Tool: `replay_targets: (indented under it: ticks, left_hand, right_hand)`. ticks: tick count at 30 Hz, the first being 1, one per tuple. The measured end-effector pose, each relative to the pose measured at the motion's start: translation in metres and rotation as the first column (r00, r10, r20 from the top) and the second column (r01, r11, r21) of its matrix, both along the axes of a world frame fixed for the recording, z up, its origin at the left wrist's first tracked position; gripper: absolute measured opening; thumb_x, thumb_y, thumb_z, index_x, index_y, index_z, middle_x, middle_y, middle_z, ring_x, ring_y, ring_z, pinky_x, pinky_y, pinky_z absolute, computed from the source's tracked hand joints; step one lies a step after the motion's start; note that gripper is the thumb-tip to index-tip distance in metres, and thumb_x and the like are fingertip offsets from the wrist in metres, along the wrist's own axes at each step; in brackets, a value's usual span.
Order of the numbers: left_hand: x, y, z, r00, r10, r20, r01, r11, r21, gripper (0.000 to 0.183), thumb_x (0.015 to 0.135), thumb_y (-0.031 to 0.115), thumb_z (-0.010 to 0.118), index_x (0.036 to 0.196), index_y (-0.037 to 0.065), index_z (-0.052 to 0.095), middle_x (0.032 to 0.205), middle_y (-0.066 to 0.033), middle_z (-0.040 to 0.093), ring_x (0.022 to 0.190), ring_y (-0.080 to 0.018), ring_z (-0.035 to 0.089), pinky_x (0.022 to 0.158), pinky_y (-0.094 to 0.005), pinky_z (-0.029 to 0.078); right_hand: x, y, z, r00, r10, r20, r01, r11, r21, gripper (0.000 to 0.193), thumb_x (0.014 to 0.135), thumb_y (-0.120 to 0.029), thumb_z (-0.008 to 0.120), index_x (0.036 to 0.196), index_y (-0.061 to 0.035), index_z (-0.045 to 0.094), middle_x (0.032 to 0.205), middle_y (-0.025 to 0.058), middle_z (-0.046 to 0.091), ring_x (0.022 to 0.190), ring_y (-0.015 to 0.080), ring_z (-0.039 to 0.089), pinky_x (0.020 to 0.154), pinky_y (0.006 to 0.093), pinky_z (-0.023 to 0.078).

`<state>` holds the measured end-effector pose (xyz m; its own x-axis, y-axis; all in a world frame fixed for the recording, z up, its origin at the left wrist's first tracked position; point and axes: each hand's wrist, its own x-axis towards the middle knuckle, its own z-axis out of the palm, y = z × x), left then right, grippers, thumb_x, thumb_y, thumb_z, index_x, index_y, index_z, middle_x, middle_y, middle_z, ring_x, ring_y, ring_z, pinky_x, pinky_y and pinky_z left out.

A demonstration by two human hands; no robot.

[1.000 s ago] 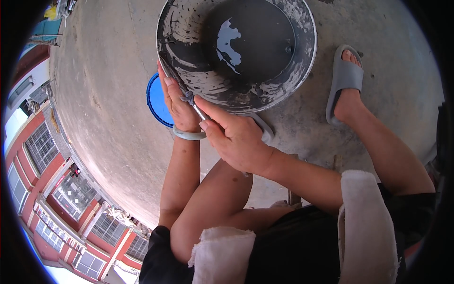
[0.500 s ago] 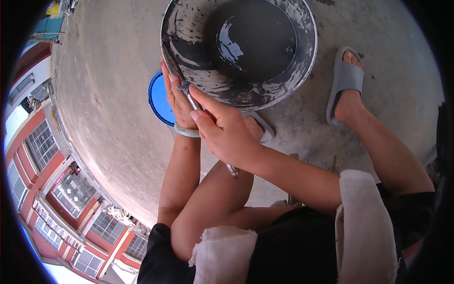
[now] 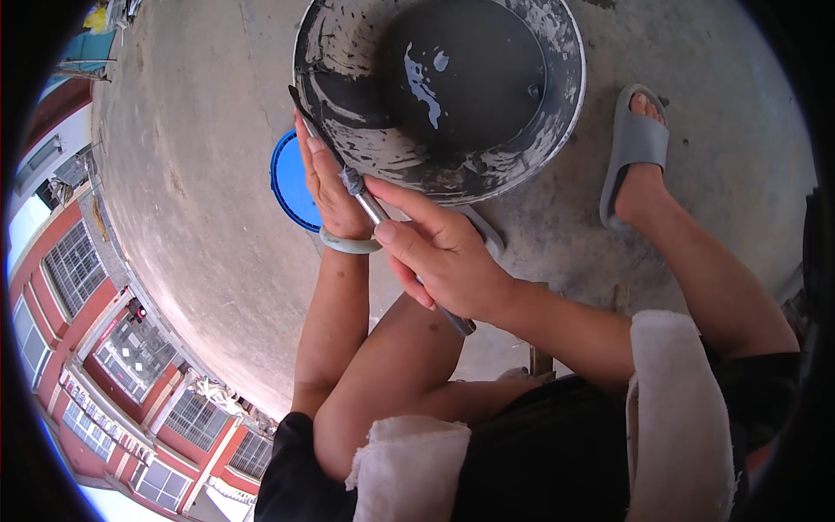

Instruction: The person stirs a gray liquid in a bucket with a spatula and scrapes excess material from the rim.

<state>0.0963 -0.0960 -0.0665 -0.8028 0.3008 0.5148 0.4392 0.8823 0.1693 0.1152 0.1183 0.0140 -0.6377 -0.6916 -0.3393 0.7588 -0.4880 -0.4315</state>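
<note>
A large round bucket stands on the ground before me, its inner wall smeared grey and black. Dark grey liquid fills its bottom. My right hand is wrapped round the silver handle of a long slim tool, with a grey lump where the handle meets its dark, narrow far end. That end lies along the bucket's left rim; its exact kind cannot be told. My left hand lies with fingers stretched along the bucket's outer left side, next to the tool. A pale bangle circles its wrist.
A round blue object sits on the concrete left of the bucket, partly behind my left hand. My sandalled foot rests right of the bucket. Red buildings with barred windows stand far to the left.
My right hand has drawn back toward me and slightly right with the tool. The tool's dark tip now shows past the bucket's left rim. My left hand has barely moved.
</note>
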Motion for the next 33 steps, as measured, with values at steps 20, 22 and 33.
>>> replay_targets:
  ticks: [20, 22, 33]
  left_hand:
    - [-0.011, 0.064, 0.037, 0.814, 0.008, 0.581, -0.501, 0.516, 0.694, 0.055, 0.103, 0.031, 0.024, 0.146, -0.003, 0.019, 0.145, -0.0155, 0.034, 0.132, -0.0237, 0.035, 0.109, -0.0329, 0.027]
    - [-0.016, 0.071, 0.040, 0.806, 0.076, 0.587, -0.545, 0.481, 0.687, 0.059, 0.103, 0.036, 0.021, 0.143, -0.007, 0.026, 0.146, -0.0208, 0.033, 0.133, -0.0274, 0.035, 0.110, -0.0343, 0.026]
    - [-0.012, 0.066, 0.039, 0.803, -0.008, 0.596, -0.547, 0.389, 0.741, 0.058, 0.103, 0.035, 0.025, 0.146, -0.003, 0.019, 0.146, -0.0155, 0.033, 0.133, -0.0245, 0.034, 0.109, -0.0334, 0.026]
  right_hand:
    - [0.001, 0.011, -0.013, 0.943, 0.162, -0.290, -0.038, 0.920, 0.391, 0.043, 0.097, -0.019, 0.048, 0.135, 0.0015, 0.042, 0.096, 0.0183, 0.065, 0.082, 0.0245, 0.064, 0.073, 0.0327, 0.048]
    - [-0.003, 0.011, -0.014, 0.927, 0.200, -0.317, -0.049, 0.903, 0.427, 0.043, 0.096, -0.018, 0.049, 0.134, 0.0016, 0.043, 0.102, 0.0222, 0.065, 0.088, 0.0288, 0.065, 0.075, 0.0341, 0.048]
    - [-0.002, 0.003, -0.009, 0.911, 0.142, -0.387, 0.085, 0.855, 0.512, 0.043, 0.095, -0.016, 0.049, 0.133, 0.0028, 0.044, 0.093, 0.0250, 0.065, 0.083, 0.0349, 0.065, 0.074, 0.0390, 0.049]
